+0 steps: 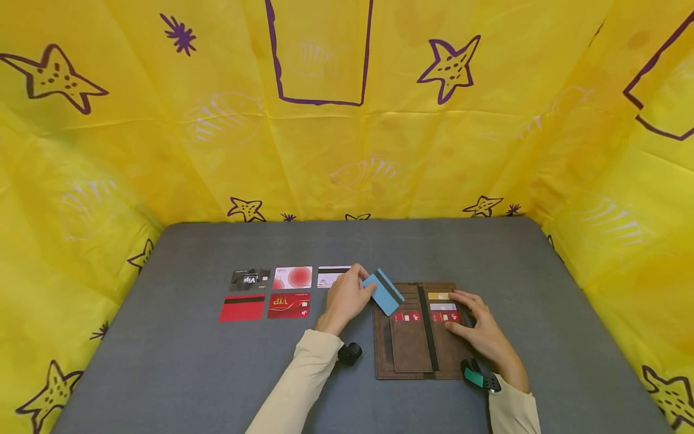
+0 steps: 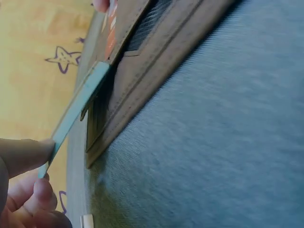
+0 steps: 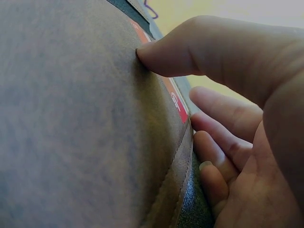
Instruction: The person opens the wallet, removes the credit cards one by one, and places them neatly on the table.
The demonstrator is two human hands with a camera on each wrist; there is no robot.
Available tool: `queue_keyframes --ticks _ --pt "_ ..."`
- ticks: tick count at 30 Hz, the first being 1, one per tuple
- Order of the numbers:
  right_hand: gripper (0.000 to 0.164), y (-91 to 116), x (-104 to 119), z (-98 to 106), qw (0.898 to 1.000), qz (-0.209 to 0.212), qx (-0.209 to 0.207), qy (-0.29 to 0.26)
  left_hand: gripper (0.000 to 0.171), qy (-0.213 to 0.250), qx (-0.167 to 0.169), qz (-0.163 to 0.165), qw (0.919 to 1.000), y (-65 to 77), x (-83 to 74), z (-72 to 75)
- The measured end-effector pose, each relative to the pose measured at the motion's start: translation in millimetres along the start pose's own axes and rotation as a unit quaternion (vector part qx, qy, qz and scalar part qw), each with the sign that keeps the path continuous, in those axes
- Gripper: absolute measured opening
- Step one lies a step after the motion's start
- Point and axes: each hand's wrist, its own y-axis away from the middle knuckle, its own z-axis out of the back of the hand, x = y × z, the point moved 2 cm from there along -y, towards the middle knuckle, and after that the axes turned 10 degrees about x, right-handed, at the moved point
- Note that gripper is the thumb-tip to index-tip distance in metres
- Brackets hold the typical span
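Over the upper left part of an open brown wallet (image 1: 412, 355), the left hand (image 1: 346, 299) pinches a blue card (image 1: 384, 293) between thumb and fingers, the card tilted, with a dark stripe along it; whether its far end touches the leather I cannot tell. The wallet lies flat on a grey table (image 1: 179, 361). At its right side, the right hand (image 1: 485, 328) lies relaxed, its thumb resting on the right panel and its loosely bent fingers by the edge. That panel's slots hold a gold card (image 1: 438, 296), a pale card (image 1: 443, 307) and a red card, while another red card shows in the left panel. Left of the wallet, five cards lie in two rows: black, white with red circles and white with a dark stripe above, two red ones below. Yellow cloth (image 1: 217, 163) printed with starfish and fish surrounds the table.
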Motion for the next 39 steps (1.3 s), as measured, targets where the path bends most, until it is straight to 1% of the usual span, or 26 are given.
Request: queue_keyframes --ticks 5,7,10,14,16,19,22,28,33,39 --pt "0.06 -1 1 0 1.0 -0.001 0.001 -0.001 0.019 0.027 -0.008 0.002 0.9996 10.2 7.0 0.0" --pt "0.06 -1 1 0 1.0 0.001 0.001 -0.001 0.017 0.045 -0.011 0.0 0.9989 13.5 9.8 1.1" --pt "0.06 -1 1 1 1.0 0.001 0.001 -0.001 0.014 0.08 -0.011 -0.011 0.9967 18.1 14.5 3.1" --pt "0.06 0 0 0 1.0 -0.001 0.002 -0.003 0.012 0.138 0.003 -0.012 0.9903 25.9 21.6 6.5" --pt "0.06 0 0 0 1.0 0.0 0.004 -0.003 0.011 0.169 0.013 -0.001 0.9855 30.9 24.9 8.7" --pt "0.06 -1 -1 0 1.0 0.001 0.003 -0.002 0.01 0.202 0.025 0.012 0.979 38.0 29.9 10.7" --pt "0.059 -1 -2 0 1.0 0.005 0.001 0.001 0.011 0.21 0.026 0.023 0.9771 44.5 35.4 12.7" --pt "0.059 -2 -3 -1 1.0 0.007 0.0 0.005 0.012 0.218 0.013 0.03 0.9754 57.5 47.4 16.6" --pt "0.059 -2 -3 0 1.0 0.003 -0.001 0.004 0.014 0.24 -0.004 0.047 0.9697 67.3 57.0 19.6" --pt "0.06 -2 -1 0 1.0 -0.004 0.003 0.003 0.015 0.266 -0.023 0.083 0.9601 76.9 65.3 24.3"
